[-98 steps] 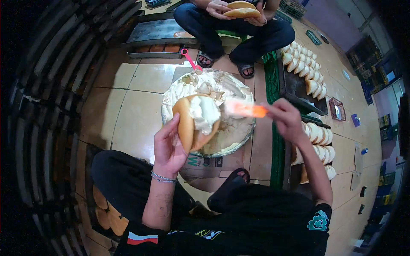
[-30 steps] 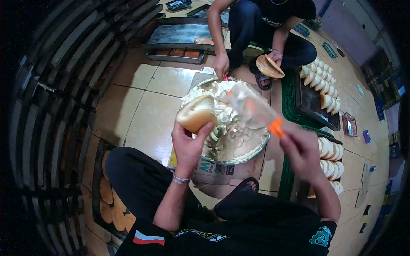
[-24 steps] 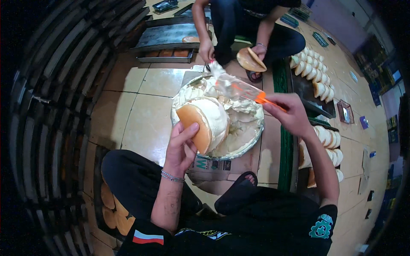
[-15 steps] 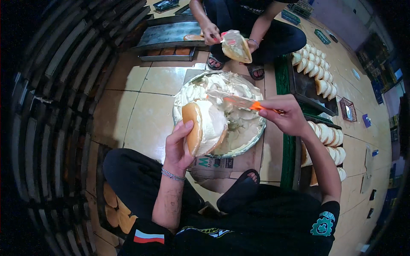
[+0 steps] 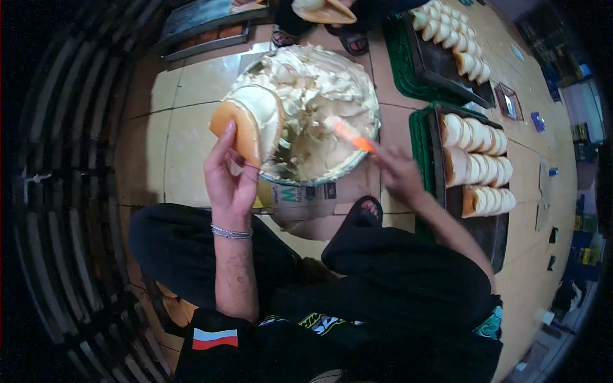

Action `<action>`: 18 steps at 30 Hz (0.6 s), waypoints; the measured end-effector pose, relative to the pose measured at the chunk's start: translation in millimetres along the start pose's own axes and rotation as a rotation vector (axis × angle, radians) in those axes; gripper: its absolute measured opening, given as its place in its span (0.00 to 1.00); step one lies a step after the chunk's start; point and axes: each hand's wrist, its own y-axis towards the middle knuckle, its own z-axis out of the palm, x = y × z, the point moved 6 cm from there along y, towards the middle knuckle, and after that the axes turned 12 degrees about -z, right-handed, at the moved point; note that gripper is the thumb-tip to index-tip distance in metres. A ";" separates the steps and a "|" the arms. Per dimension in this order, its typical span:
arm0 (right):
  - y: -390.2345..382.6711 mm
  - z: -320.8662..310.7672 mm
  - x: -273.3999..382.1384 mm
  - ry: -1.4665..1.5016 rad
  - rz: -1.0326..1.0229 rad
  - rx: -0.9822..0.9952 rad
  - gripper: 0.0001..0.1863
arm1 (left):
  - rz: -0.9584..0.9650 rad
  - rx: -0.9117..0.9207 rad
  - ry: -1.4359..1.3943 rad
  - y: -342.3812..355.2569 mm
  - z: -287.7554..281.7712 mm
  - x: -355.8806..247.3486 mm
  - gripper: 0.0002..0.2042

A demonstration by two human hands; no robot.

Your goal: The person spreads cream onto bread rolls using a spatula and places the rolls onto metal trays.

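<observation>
My left hand (image 5: 230,179) grips a round brown bread (image 5: 231,124) by its edge, thumb on the crust. The bread is bent over, and a thick layer of pale cream (image 5: 260,108) covers its right-hand face. In my right hand (image 5: 399,169), blurred by motion, is a spatula (image 5: 351,135) with an orange handle. Its cream-smeared blade is low in a wide round basin (image 5: 319,180), over a scraped-out hollow. Whipped cream (image 5: 313,73) is heaped along the basin's far side. The bread is held above the basin's left rim.
The basin stands on flattened cardboard (image 5: 306,214) on the tiled floor. To the right, dark trays (image 5: 488,233) hold rows of cream-filled breads (image 5: 476,167). A slatted rack (image 5: 76,159) rises at the left. Across the basin, a co-worker's feet and another bread (image 5: 324,10) show.
My right hand has brought the spatula off the bread and down into the basin. My left hand has turned the bread, its crust now more toward me. The whole view has tilted downward.
</observation>
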 end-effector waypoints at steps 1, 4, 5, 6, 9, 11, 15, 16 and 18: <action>-25.1 16.5 -9.2 -0.020 0.018 0.010 0.24 | -0.024 0.009 -0.014 4.2 -0.9 6.8 0.20; -76.5 51.5 -6.3 -0.185 0.099 0.240 0.28 | 0.005 -0.099 0.067 3.9 -6.7 0.9 0.21; -91.8 40.4 1.2 -0.209 0.124 0.227 0.26 | 0.040 -0.131 0.065 -2.6 -11.3 -6.8 0.21; -103.2 27.9 3.6 -0.248 0.148 0.220 0.25 | 0.072 -0.154 0.051 -5.6 -14.5 -10.3 0.21; -123.7 -11.2 -5.1 -0.130 0.215 -0.027 0.18 | 0.092 -0.198 0.051 -8.9 -12.4 -7.9 0.21; -116.0 -0.1 -18.8 0.129 0.439 -0.065 0.15 | 0.046 -0.182 0.056 -5.4 -13.8 2.9 0.21; -122.6 78.1 -37.5 0.994 0.964 -0.164 0.13 | -0.012 -0.150 0.136 6.6 -22.5 21.6 0.21; -124.5 106.8 -33.2 1.273 1.003 -0.145 0.13 | -0.004 -0.162 0.169 6.8 -17.8 18.3 0.21; -187.6 124.4 -54.3 1.224 1.022 -0.099 0.13 | -0.060 -0.171 0.210 9.1 -13.2 19.3 0.20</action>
